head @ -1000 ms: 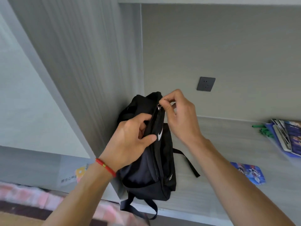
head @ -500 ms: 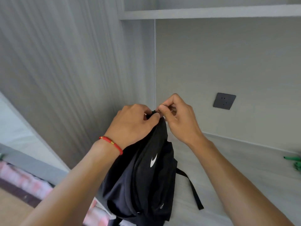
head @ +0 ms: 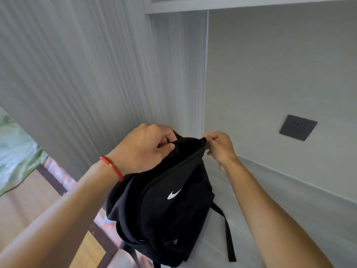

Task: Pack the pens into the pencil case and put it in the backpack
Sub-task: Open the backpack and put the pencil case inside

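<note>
Left hand: the left hand (head: 144,149) was clenched on the near left edge of the backpack's top opening, knuckles up, fingers curled over the black fabric and pinching it.
Left arm: the forearm ran in from the lower left corner, rising toward the bag, with a red cord bracelet (head: 112,167) around the wrist.
Right hand: the right hand (head: 220,147) pinched the far right end of the opening between thumb and fingertips, closed on the rim or its zip; whether it held a zip pull was too small to tell.
Right arm: the forearm came from the lower right corner, angled up and inward, wrist bent slightly toward the bag.
Hands together: the two hands were apart, one at each end of the opening, with the rim stretched between them.
Backpack: the black backpack (head: 164,207) with a white swoosh stood upright on the table (head: 280,219) near its left front edge, top mouth pulled open and dark inside; a loose strap (head: 229,236) trailed on the table to its right.
Pencil case and pens: not visible in this view.
Surroundings: a grey panel wall (head: 77,74) rose at the left, a dark socket plate (head: 298,127) sat on the back wall, and a shelf edge (head: 231,4) ran overhead.
</note>
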A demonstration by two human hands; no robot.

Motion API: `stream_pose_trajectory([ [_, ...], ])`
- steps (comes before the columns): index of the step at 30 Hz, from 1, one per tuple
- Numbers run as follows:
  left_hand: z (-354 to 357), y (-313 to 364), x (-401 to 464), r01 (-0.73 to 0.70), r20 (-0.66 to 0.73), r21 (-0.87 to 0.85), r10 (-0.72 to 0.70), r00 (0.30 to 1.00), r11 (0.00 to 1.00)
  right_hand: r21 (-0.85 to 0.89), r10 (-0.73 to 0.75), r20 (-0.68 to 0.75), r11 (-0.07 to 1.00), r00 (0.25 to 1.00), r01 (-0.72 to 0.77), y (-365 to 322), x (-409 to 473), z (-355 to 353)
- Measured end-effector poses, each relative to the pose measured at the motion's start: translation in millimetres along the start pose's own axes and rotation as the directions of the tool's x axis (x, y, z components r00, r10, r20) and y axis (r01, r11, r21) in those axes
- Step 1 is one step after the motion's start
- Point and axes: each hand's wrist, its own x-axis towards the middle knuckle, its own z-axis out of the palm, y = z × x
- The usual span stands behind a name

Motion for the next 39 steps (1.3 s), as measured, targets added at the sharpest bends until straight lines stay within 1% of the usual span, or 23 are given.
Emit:
stream_pose_trajectory([
  [3,-3,-1,-4,0.063,-0.067,0.047,-0.059,0.996,0.997,-0.018,0.139,0.047,0.990,0.989,-0.138,27,13,-4],
  [5,-4,-2,-6,0.083,-0.106,0.064,-0.076,0.991,0.994,-0.053,0.246,0.064,0.969,0.967,-0.243,49,17,-5],
  [7,-1,-2,-7,0.082,-0.119,0.061,-0.075,0.990,0.995,-0.175,0.326,0.065,0.934,0.943,-0.311,70,17,-3],
  [8,1,-2,-7,0.078,-0.124,0.059,-0.070,0.990,0.995,-0.264,0.321,0.064,0.919,0.945,-0.294,76,17,-2],
  [9,3,-1,-6,0.074,-0.135,0.061,-0.065,0.989,0.995,-0.332,0.278,0.052,0.911,0.959,-0.246,77,16,-1],
  [10,4,-1,-5,0.072,-0.150,0.061,-0.062,0.987,0.996,-0.345,0.196,0.029,0.922,0.980,-0.174,73,13,-2],
  [11,6,0,-3,0.074,-0.167,0.056,-0.063,0.984,0.996,-0.293,0.090,0.008,0.953,0.996,-0.084,62,7,-5],
  [12,6,0,-1,0.076,-0.185,0.047,-0.066,0.981,0.996,-0.183,-0.023,0.002,0.983,1.000,0.023,46,-2,-10],
  [13,8,0,1,0.082,-0.205,0.037,-0.073,0.976,0.996,-0.057,-0.140,0.035,0.988,0.990,0.142,28,-14,-15],
  [14,9,0,4,0.088,-0.224,0.031,-0.079,0.971,0.996,0.040,-0.258,0.108,0.966,0.960,0.255,9,-26,-19],
  [15,10,0,6,0.088,-0.240,0.031,-0.079,0.968,0.996,0.070,-0.347,0.202,0.938,0.916,0.340,-9,-39,-23],
  [16,12,0,7,0.080,-0.252,0.039,-0.068,0.965,0.996,0.051,-0.393,0.294,0.917,0.871,0.396,-23,-53,-25],
  [17,14,0,8,0.062,-0.263,0.056,-0.045,0.964,0.996,-0.007,-0.389,0.369,0.907,0.844,0.421,-33,-67,-27],
  [18,15,-2,8,0.036,-0.274,0.081,-0.012,0.962,0.996,-0.094,-0.363,0.411,0.895,0.836,0.435,-37,-78,-27],
  [20,16,-8,9,-0.022,-0.283,0.137,0.061,0.957,0.990,-0.285,-0.306,0.424,0.848,0.852,0.447,-32,-94,-32],
  [22,14,-15,10,-0.073,-0.273,0.147,0.111,0.955,0.986,-0.420,-0.215,0.388,0.824,0.896,0.380,-14,-105,-39],
  [24,11,-19,10,-0.102,-0.256,0.118,0.130,0.958,0.988,-0.467,-0.130,0.345,0.835,0.930,0.290,9,-117,-44],
  [25,11,-20,9,-0.110,-0.232,0.112,0.134,0.964,0.988,-0.469,-0.097,0.295,0.852,0.951,0.232,23,-121,-44],
  [28,15,-21,3,-0.113,-0.046,0.158,0.121,0.992,0.981,-0.525,-0.008,0.122,0.848,0.992,0.072,64,-129,-36],
  [30,17,-25,0,-0.126,0.045,0.209,0.119,0.992,0.970,-0.577,0.016,0.070,0.816,0.997,0.027,90,-132,-31],
  [32,14,-32,1,-0.126,0.016,0.238,0.126,0.992,0.963,-0.619,0.042,0.022,0.785,0.999,-0.019,109,-137,-28],
  [36,2,-41,2,-0.095,-0.085,0.330,0.129,0.988,0.939,-0.656,0.063,-0.171,0.737,0.983,-0.162,127,-143,-28],
  [39,1,-41,-3,-0.084,-0.149,0.386,0.152,0.977,0.919,-0.688,0.048,-0.185,0.707,0.982,-0.164,128,-142,-19],
])
